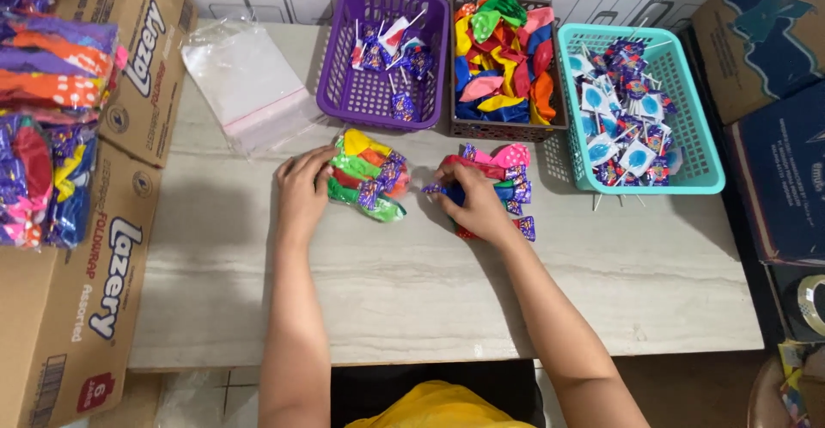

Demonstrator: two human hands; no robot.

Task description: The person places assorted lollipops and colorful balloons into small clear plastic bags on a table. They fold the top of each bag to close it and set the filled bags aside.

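My left hand [302, 189] rests on a clear bag stuffed with coloured balloons and purple-wrapped lollipops [369, 175], fingers curled on its left end. My right hand [471, 200] presses on a second small pile of balloons and lollipops [507, 173] just to the right; a dark blue balloon shows under the fingers. Both piles lie on the pale marble-look table [412, 282] in front of three baskets.
A purple basket [344, 93] with a few lollipops, a brown basket of balloons [503, 58] and a teal basket of lollipops [692, 127] stand at the back. Empty clear zip bags [245, 80] lie back left. Cardboard boxes [94, 282] with packed bags stand left, dark boxes [778, 170] right.
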